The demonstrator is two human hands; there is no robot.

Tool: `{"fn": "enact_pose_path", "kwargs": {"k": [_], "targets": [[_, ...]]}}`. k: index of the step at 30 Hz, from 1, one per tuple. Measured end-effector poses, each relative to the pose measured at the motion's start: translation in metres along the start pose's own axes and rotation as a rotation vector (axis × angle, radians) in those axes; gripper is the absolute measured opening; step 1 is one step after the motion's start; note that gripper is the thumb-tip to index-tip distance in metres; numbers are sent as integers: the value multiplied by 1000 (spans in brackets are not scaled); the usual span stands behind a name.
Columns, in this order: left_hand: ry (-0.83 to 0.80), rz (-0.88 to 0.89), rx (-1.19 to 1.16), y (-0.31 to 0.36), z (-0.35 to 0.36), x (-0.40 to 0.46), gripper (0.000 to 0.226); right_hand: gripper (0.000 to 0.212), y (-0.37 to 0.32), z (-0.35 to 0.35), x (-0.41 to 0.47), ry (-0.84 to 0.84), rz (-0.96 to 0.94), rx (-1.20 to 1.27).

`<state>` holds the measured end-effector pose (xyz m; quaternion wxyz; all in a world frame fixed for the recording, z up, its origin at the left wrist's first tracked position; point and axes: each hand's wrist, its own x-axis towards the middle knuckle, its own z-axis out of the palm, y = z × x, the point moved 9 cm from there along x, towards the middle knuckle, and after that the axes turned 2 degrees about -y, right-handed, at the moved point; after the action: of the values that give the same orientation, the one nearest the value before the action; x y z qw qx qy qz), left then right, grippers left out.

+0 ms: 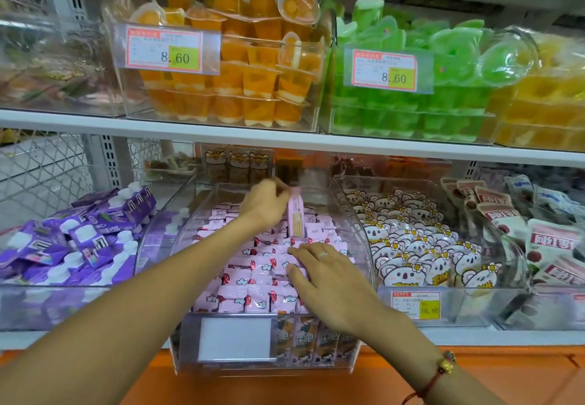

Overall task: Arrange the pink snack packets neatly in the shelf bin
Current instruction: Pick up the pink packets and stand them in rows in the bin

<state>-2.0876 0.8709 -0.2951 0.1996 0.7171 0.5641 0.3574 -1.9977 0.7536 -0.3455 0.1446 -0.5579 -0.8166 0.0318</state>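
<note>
A clear shelf bin point(357, 224) in the middle of the lower shelf holds several pink snack packets point(253, 265) in rough rows. My left hand point(264, 203) reaches to the back of the bin and pinches one pink packet point(296, 214), held upright on its end above the pile. My right hand point(323, 278) lies flat on the packets at the front right of the bin, fingers stretched out and pressing on them. A ring sits on one finger of that hand.
Purple pouches point(79, 240) fill the bin to the left; koala-print packets point(411, 246) fill the bin to the right, with red-and-white packets point(538, 240) beyond. The upper shelf point(221, 134) overhead carries bins of orange jelly cups point(237, 82) and green jelly cups point(411, 104).
</note>
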Motion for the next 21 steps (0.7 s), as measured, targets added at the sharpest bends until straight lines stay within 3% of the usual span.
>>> {"fn": "enact_pose_path", "kwargs": {"k": [3,5,9,11,13,15,18,21], "targets": [[170,-197,-468,-15,-24,-3,37,51,0,-1,-1,9,-2,-3],[282,-253,-658,-20,-38,-14,33,51,0,-1,-1,12,2,-11],[448,-190,-801,-19,-70,-54,16,48,-2,-9,-3,69,0,11],[473,-172,-871,-22,-79,-76,12,41,-4,-28,-5,214,-2,48],[453,-199,-963,-28,-79,-95,12,34,-6,-54,-11,413,8,129],[377,-253,-1034,-33,-70,-108,16,40,-7,-67,-14,513,16,288],[226,-395,-1219,-37,-45,-120,16,53,-17,-64,-13,452,-28,450],[120,-466,-1358,-34,-31,-124,20,37,-23,-70,-15,479,-90,493]]}}
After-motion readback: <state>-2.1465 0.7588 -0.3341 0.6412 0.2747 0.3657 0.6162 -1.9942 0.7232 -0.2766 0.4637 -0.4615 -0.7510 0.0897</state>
